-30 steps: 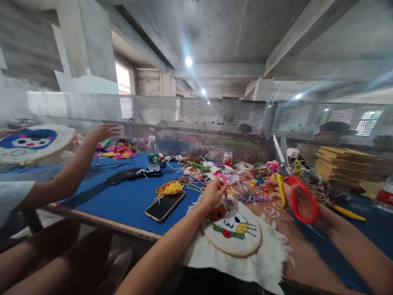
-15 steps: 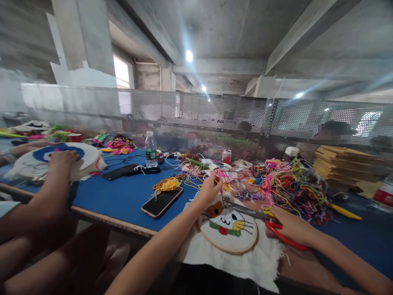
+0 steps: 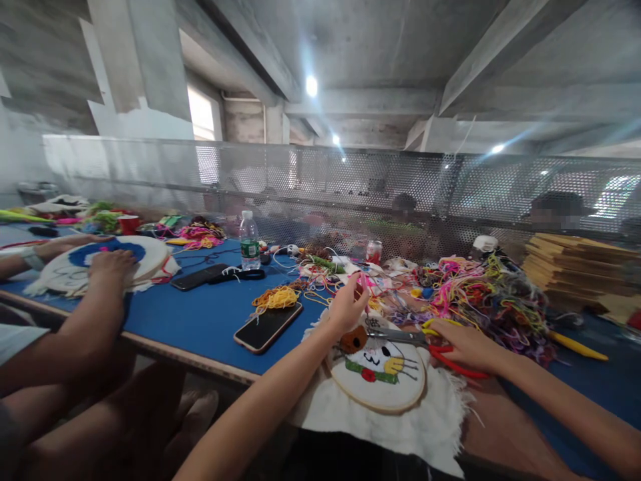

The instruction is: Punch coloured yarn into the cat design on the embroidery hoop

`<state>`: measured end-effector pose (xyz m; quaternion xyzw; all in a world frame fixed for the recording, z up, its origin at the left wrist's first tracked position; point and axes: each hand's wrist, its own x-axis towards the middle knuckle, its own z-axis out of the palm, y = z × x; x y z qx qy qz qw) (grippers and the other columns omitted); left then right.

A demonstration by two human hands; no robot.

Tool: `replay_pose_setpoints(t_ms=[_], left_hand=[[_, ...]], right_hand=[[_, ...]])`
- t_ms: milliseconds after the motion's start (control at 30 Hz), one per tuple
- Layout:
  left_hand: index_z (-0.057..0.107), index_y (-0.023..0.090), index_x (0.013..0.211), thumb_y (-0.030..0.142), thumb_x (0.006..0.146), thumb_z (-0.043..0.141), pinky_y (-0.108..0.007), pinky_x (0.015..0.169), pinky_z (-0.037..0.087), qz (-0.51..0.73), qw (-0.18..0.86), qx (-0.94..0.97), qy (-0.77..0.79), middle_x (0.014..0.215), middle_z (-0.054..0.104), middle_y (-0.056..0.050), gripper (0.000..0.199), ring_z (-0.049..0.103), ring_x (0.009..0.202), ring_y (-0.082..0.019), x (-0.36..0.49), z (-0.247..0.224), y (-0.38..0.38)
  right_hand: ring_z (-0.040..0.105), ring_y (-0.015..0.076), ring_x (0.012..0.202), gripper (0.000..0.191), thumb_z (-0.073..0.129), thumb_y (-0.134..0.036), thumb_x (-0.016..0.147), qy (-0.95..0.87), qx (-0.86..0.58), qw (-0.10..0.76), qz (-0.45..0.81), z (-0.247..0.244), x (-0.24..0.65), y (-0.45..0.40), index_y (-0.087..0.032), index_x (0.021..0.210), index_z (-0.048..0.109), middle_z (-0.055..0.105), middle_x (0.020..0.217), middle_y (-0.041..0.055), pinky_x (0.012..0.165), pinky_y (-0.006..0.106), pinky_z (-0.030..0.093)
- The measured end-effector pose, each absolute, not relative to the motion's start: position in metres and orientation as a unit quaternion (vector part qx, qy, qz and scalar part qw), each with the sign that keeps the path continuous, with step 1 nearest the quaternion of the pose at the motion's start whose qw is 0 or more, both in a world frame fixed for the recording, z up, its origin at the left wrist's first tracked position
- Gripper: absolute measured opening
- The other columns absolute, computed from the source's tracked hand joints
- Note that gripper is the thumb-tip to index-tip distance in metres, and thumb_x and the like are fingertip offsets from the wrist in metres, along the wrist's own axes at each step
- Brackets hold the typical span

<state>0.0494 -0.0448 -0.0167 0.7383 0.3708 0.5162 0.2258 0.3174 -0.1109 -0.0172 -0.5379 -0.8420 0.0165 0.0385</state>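
Observation:
Pinched between the fingers of my left hand [image 3: 349, 304] is a strand of pink yarn [image 3: 364, 284], lifted above the embroidery hoop [image 3: 380, 406]. The white cloth [image 3: 425, 434] stretched in the hoop carries a stitched cat face with black whiskers, a green collar and a red flower. My right hand [image 3: 468, 347] grips scissors [image 3: 398, 336] with red and yellow handles. Their blades reach left over the hoop's upper part, close below my left hand. Whether the blade tips touch the yarn I cannot tell.
A tangled heap of coloured yarn [image 3: 491, 300] lies behind my right hand. Left of my forearm is a phone [image 3: 268, 329] with yellow yarn [image 3: 280, 298] on it. A water bottle [image 3: 249, 244] stands farther back. Someone at the left works on another hoop [image 3: 155, 257].
My right hand and the scissors have moved slightly up and left, and the blades lie flatter over the hoop. My left hand stays raised with the pink yarn. The view has shifted a little.

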Motion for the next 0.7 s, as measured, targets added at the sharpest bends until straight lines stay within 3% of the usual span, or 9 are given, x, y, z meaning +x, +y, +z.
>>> replay_pose_setpoints(t_ms=[200, 700], left_hand=[[0.045, 0.017, 0.117, 0.03, 0.083, 0.044, -0.021, 0.053, 0.041, 0.516, 0.243, 0.739, 0.359, 0.07, 0.057, 0.0, 0.036, 0.053, 0.055, -0.011, 0.05, -0.02, -0.042], [0.045, 0.017, 0.116, 0.032, 0.083, 0.045, -0.022, 0.054, 0.042, 0.513, 0.236, 0.739, 0.367, 0.071, 0.058, -0.001, 0.037, 0.054, 0.059, -0.012, 0.05, -0.02, -0.042]], right_hand=[[0.057, 0.0227, 0.079, 0.033, 0.051, -0.049, 0.074, -0.839, -0.542, 0.033, 0.039, -0.021, 0.318, -0.108, -0.02, 0.091, 0.052, 0.061, 0.091, 0.007, 0.067, 0.029, 0.042], [0.056, 0.0217, 0.075, 0.03, 0.052, -0.048, 0.073, -0.852, -0.522, 0.027, 0.038, -0.009, 0.303, -0.106, -0.02, 0.083, 0.053, 0.061, 0.086, 0.0072, 0.063, 0.028, 0.04]])
